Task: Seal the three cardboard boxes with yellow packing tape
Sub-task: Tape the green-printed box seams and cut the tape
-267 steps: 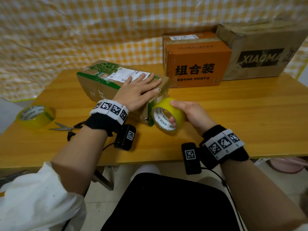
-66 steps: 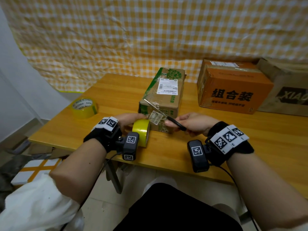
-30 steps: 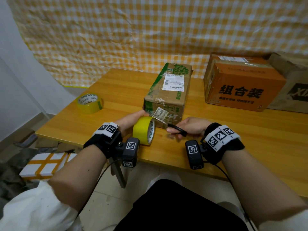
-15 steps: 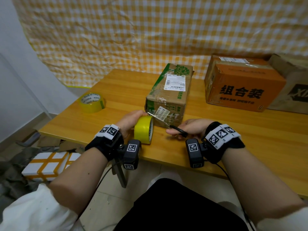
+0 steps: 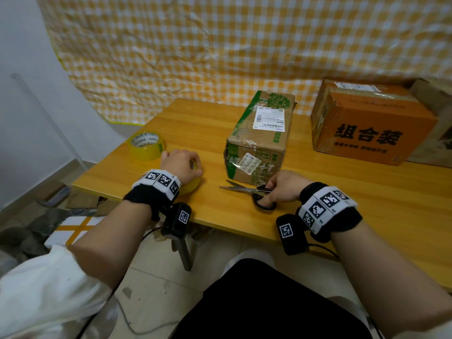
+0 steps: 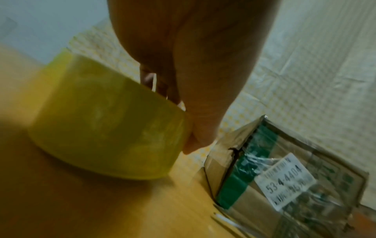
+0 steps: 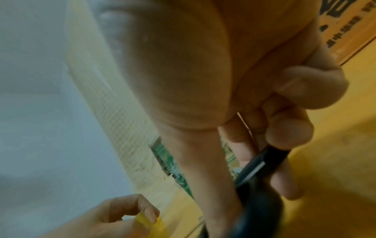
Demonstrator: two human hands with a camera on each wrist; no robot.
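While the left hand (image 5: 181,163) curls its fingers over a roll of yellow packing tape (image 5: 192,187) lying flat on the desk (image 5: 367,204) at lower left of centre, the right hand (image 5: 283,185) holds a pair of scissors (image 5: 247,190) by the black handles, with the blades slightly parted and pointing toward the left of the frame, low over or on the desk surface. In the left wrist view the yellow roll (image 6: 105,122) fills the left half, with the thumb against its side. In the right wrist view the fingers (image 7: 289,133) wrap the black handle (image 7: 262,162).

Just above the scissors, in the middle of the head view, stands the green-printed cardboard box (image 5: 261,135), its near end covered with clear shiny tape and a white label. An orange box (image 5: 367,123) sits at right of the frame, with a third brown box (image 5: 437,113) at the far right edge behind it. A second tape roll (image 5: 146,145), paler and printed, lies at the left, just above the left hand. Yellow checked cloth (image 5: 244,45) hangs behind the desk.
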